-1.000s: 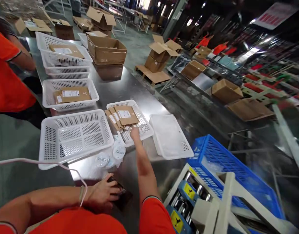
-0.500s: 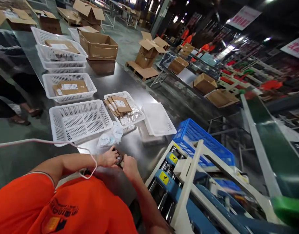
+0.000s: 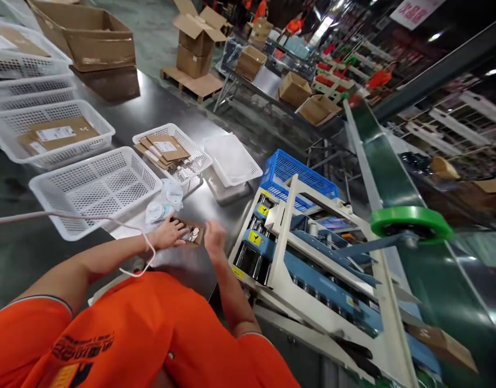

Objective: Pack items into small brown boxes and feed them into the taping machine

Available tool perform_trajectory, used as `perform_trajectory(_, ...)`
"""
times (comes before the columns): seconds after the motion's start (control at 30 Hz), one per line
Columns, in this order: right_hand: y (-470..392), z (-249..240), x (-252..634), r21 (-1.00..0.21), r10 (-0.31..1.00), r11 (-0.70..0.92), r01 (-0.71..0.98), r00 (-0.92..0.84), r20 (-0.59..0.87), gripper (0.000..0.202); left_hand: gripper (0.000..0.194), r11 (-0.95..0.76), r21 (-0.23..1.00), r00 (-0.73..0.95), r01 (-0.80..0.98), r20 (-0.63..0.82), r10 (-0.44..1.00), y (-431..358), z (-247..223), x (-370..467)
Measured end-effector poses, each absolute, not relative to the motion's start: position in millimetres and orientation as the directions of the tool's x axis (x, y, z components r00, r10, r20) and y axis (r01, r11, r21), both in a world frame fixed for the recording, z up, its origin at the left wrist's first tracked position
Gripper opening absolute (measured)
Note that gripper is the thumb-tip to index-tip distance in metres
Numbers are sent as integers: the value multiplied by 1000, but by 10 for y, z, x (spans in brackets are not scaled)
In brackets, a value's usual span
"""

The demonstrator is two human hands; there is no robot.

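A small flat brown package (image 3: 194,235) with pale items on it lies at the near part of the metal table (image 3: 183,113). My left hand (image 3: 169,233) rests on its left side, fingers spread over it. Just past the package's right edge is my right hand (image 3: 215,237), closed and blurred; whether it holds anything is hidden. Clear bags with round pale items (image 3: 159,211) lie beyond my left hand. A white basket (image 3: 183,140) behind them holds flat brown packages (image 3: 167,148).
A bare white basket (image 3: 98,186) stands at the left, with filled baskets (image 3: 62,129) behind. A roller machine (image 3: 284,237) and a blue crate (image 3: 296,170) are at the right, beside a green conveyor (image 3: 393,156). A pale cable (image 3: 122,222) crosses my left forearm.
The view has swung to the right. My hands are farther apart, and more of the brown package between them shows.
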State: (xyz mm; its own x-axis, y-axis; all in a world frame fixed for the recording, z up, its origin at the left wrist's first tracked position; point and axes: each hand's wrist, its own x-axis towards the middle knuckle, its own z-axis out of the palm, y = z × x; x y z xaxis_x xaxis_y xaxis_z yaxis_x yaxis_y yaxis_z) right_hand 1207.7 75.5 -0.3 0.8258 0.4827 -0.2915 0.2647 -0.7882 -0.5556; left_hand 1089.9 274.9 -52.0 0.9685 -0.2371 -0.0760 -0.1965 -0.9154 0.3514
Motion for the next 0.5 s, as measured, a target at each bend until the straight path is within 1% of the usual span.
perform_trajectory(0.03,718,-26,12084,-570,439,-795,208,845,-304,10,54,-917,354,970,-184,-87,-228,2735,-505,10905)
perform_trajectory(0.07,719,-64,12080,-581,425,-797,167,838,-342,7,54,-919,356,971,-169,-99,-217,2717,-496,10913)
perform_trajectory(0.13,802,-162,12039,-596,468,-787,162,785,-405,7,53,-917,373,973,-143,-115,-199,2683,-489,10934)
perform_trajectory(0.2,906,-250,11989,-607,535,-766,212,734,-419,9,50,-891,435,975,-127,-109,-192,2693,-498,10947)
perform_trajectory(0.27,924,-302,11959,-624,602,-734,268,681,-416,11,45,-813,574,979,-101,-88,-184,2798,-518,10934)
perform_trajectory(0.33,822,-329,11936,-657,687,-672,342,620,-380,11,42,-658,751,990,-51,-49,-134,3017,-552,10889)
perform_trajectory(0.4,656,-366,11891,-667,785,-575,473,548,-289,10,51,-500,866,999,-4,-20,-41,3302,-605,10831)
perform_trajectory(0.43,578,-396,11859,-649,823,-531,545,515,-240,12,61,-448,894,1000,18,-23,-7,3436,-639,10809)
perform_trajectory(0.5,480,-471,11789,-590,859,-485,645,479,-182,12,85,-357,930,996,81,-91,-11,3613,-722,10800)
